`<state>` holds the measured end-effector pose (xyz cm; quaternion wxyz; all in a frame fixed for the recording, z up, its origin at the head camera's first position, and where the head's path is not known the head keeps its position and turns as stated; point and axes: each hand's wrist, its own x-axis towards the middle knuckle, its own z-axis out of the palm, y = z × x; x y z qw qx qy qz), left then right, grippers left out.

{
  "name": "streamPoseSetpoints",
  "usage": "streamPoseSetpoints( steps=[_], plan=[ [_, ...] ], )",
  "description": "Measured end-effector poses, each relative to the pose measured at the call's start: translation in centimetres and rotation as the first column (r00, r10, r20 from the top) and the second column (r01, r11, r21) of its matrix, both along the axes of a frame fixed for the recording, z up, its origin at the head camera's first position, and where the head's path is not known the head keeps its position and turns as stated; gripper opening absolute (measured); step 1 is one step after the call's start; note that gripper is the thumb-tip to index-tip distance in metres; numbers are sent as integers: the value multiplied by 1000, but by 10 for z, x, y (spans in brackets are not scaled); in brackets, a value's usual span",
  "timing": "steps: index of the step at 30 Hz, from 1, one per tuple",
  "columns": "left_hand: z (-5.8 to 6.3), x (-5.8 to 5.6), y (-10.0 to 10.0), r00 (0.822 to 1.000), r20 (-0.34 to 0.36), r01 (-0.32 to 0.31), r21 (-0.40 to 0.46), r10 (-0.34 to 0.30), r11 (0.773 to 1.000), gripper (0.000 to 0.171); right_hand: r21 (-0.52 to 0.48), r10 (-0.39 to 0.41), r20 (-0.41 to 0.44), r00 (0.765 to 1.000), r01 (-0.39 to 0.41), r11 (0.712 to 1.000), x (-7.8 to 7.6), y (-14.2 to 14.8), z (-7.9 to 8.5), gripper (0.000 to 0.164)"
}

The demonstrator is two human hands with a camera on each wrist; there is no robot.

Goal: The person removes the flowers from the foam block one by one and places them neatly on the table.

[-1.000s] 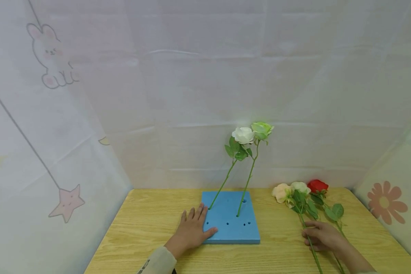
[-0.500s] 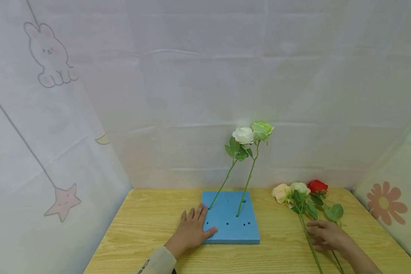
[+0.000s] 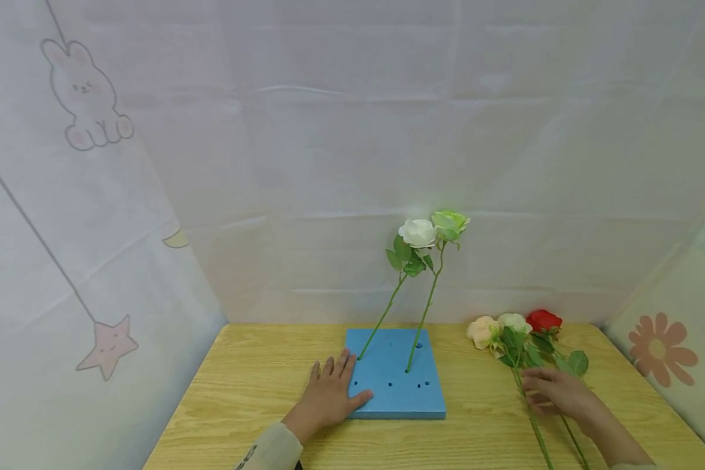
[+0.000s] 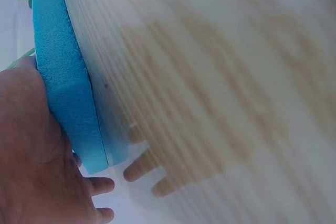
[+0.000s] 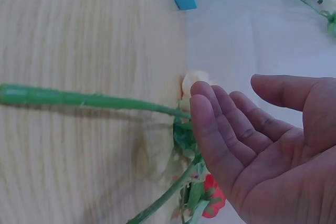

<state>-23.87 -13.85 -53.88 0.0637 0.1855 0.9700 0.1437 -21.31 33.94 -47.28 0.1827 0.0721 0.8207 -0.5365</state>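
Note:
My left hand (image 3: 329, 396) rests with spread, straight fingers on the left edge of a blue foam block (image 3: 396, 401). Two artificial roses stand tilted in the block's holes, one white (image 3: 418, 233) and one light green (image 3: 450, 224). Over the flowers lying at the right hovers my right hand (image 3: 561, 396). Its fingers are loosely extended and the thumb is apart, with nothing between them in the right wrist view. Beneath and beside it lie a peach rose (image 3: 483, 331), a cream-white rose (image 3: 514, 322) and a red rose (image 3: 544, 320), with green stems (image 5: 94, 100) toward me.
Several small holes pit the block's top. A wood-grain table (image 3: 258, 372) carries everything. Pale cloth walls (image 3: 341, 163) with printed drawings enclose its back and sides. The standing roses' heads are close to the back cloth.
My right hand shifts slightly right off the nearest stem, then slightly back left and away from me. The left hand and the block stay put. The camera turns a little.

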Motion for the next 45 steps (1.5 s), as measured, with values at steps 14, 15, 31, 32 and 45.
streamPoseSetpoints(
  steps=[14, 15, 31, 32, 45],
  plan=[
    [2, 1, 1, 1000, 7, -1, -5, 1, 1000, 94, -47, 65, -92, 994, -69, 996, -6, -26, 12, 64],
    [2, 1, 1, 1000, 6, -1, -6, 1, 1000, 94, -52, 61, -95, 994, -66, 996, -7, -28, 12, 63],
    [5, 3, 1, 1000, 8, -7, -27, 8, 1000, 98, -93, 61, -118, 991, -73, 993, -14, -59, 20, 55],
    [5, 3, 1, 1000, 6, -7, -26, 8, 1000, 97, -95, 65, -124, 990, -77, 993, -15, -61, 20, 54],
    [4, 2, 1, 1000, 1, -9, -25, 9, 1000, 96, -129, 26, -163, 986, -48, 990, -23, -78, 18, 56]
  ],
)
